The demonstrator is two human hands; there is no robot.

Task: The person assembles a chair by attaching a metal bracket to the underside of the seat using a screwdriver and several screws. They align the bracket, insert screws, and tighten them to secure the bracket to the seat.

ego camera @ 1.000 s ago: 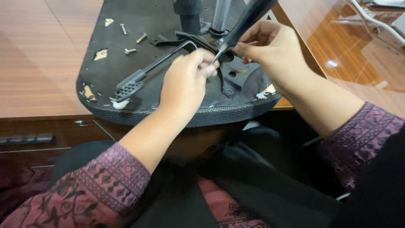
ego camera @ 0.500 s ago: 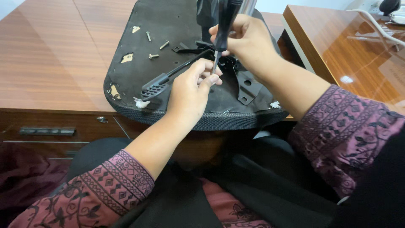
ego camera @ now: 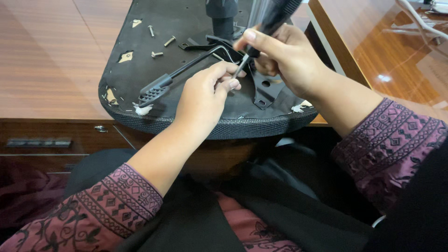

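Gripping the screwdriver (ego camera: 261,30) by its dark handle, the right hand (ego camera: 284,58) is angling the shaft down and leftward toward the left hand (ego camera: 205,95), whose fingertips are pinching together at the tip, whatever they are steadying there being hidden. Both hands are meeting over the metal bracket (ego camera: 261,91) on the upturned chair seat (ego camera: 140,56), which is lying across the wooden surface (ego camera: 46,56); loose screws (ego camera: 158,42) are lying well left.

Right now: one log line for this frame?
left hand: steadies screwdriver tip | right hand: grips screwdriver | seat underside: on desk | loose screws: on seat | lever: beside left hand
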